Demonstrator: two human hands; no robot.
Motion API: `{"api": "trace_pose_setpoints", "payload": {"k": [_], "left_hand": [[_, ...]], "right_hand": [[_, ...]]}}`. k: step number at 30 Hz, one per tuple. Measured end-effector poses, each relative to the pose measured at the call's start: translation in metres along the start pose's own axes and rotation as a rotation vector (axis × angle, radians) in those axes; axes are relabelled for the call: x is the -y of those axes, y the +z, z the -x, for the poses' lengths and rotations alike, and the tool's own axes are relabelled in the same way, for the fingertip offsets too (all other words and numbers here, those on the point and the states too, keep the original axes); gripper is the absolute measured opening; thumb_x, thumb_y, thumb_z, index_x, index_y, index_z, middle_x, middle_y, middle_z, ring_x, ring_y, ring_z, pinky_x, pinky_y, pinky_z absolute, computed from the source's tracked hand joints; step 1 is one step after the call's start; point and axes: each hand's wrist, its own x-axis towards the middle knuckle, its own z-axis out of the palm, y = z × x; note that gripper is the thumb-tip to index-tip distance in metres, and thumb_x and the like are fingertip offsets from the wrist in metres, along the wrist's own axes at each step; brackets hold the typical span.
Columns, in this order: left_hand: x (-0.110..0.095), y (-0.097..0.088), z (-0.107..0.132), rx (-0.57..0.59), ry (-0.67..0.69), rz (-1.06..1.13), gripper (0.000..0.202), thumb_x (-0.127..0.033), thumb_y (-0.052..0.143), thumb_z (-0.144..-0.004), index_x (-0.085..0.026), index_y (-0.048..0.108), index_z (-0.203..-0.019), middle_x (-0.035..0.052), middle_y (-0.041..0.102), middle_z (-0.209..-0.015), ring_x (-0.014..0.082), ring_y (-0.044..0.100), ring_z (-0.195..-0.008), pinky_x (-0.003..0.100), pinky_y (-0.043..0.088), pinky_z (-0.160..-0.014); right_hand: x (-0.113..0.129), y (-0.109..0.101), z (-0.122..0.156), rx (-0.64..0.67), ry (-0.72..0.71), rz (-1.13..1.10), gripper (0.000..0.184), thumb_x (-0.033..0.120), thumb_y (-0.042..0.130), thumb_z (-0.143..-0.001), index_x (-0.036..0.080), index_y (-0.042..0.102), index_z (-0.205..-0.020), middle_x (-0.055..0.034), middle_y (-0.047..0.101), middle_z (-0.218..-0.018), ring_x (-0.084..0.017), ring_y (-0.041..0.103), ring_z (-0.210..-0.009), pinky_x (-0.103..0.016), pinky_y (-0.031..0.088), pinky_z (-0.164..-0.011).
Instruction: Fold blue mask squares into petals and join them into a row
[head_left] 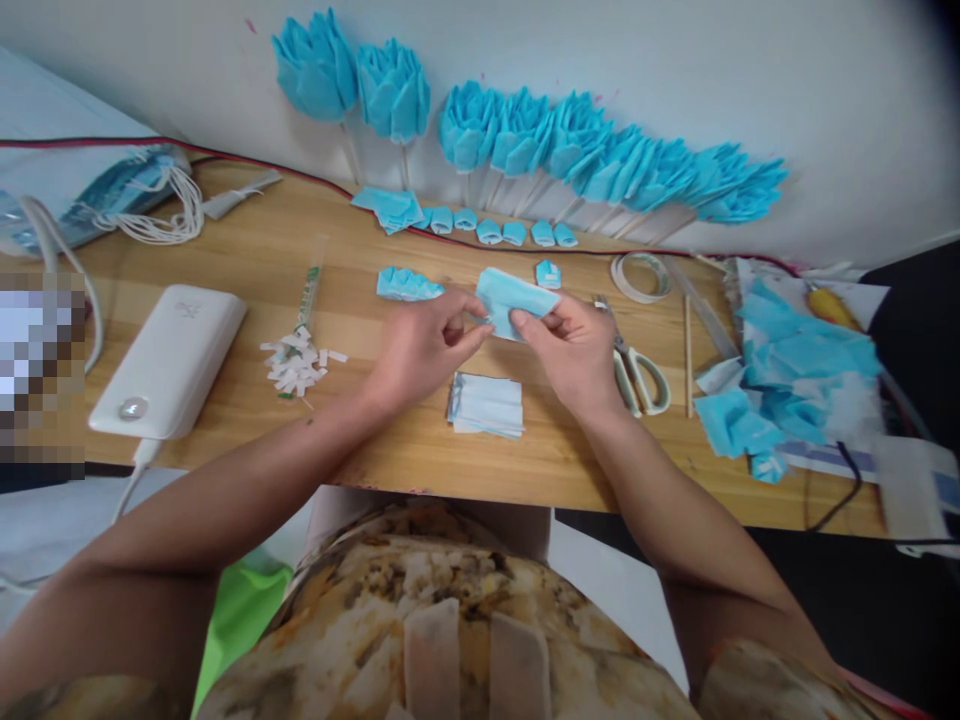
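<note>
My left hand (424,345) and my right hand (574,350) both pinch a small light blue piece of fabric (514,300) above the wooden table (247,260). Fingers of both hands are closed on its lower edge. Just below the hands lies a stack of white and blue cut sheets (486,404). A folded blue piece (406,284) rests to the left of the held one, and a tiny folded piece (548,273) sits just behind it.
Several blue fabric flowers on sticks (525,135) lean on the wall, with small blue rolls (499,230) below them. Scissors (637,375), a tape roll (640,275), a wooden stick (688,350) and blue scraps (795,370) lie right. A white power bank (169,360), paper bits (296,365) and masks (112,195) lie left.
</note>
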Motion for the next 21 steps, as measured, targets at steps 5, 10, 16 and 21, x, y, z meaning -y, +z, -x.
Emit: {"api": "trace_pose_setpoints", "payload": {"k": [5, 10, 16, 21], "left_hand": [[-0.003, 0.000, 0.000, -0.002, -0.001, -0.026, 0.007, -0.020, 0.064, -0.086, -0.020, 0.071, -0.087, -0.0060, 0.050, -0.056, 0.0100, 0.041, -0.054, 0.026, 0.029, -0.058], [-0.009, -0.001, -0.005, 0.000, -0.043, 0.099, 0.009, -0.011, 0.063, -0.080, -0.019, 0.065, -0.075, -0.0075, 0.044, -0.054, 0.0085, 0.038, -0.052, 0.025, 0.028, -0.055], [-0.007, -0.001, -0.011, 0.003, -0.208, 0.320, 0.007, -0.012, 0.064, -0.074, -0.018, 0.063, -0.071, -0.0072, 0.045, -0.054, 0.0073, 0.035, -0.050, 0.024, 0.026, -0.052], [0.000, 0.001, -0.011, -0.002, -0.261, 0.389, 0.002, -0.018, 0.066, -0.072, -0.018, 0.065, -0.072, -0.0052, 0.048, -0.057, 0.0078, 0.037, -0.053, 0.023, 0.027, -0.052]], "right_hand": [[0.002, 0.001, 0.000, 0.015, 0.007, 0.017, 0.013, 0.032, 0.075, -0.079, 0.025, 0.077, -0.089, 0.0034, 0.068, -0.070, -0.013, 0.055, -0.063, -0.027, 0.048, -0.061], [0.002, 0.002, 0.000, 0.014, -0.009, 0.021, 0.012, 0.032, 0.076, -0.079, 0.025, 0.079, -0.088, 0.0036, 0.066, -0.068, -0.013, 0.053, -0.062, -0.027, 0.046, -0.059], [-0.002, 0.001, -0.001, 0.031, -0.022, -0.034, 0.015, 0.032, 0.077, -0.080, 0.025, 0.079, -0.093, 0.0029, 0.070, -0.074, -0.014, 0.059, -0.068, -0.029, 0.052, -0.068], [-0.001, 0.002, -0.002, 0.035, -0.022, -0.032, 0.017, 0.035, 0.078, -0.080, 0.025, 0.079, -0.093, 0.0020, 0.074, -0.079, -0.015, 0.062, -0.071, -0.031, 0.054, -0.069]]}}
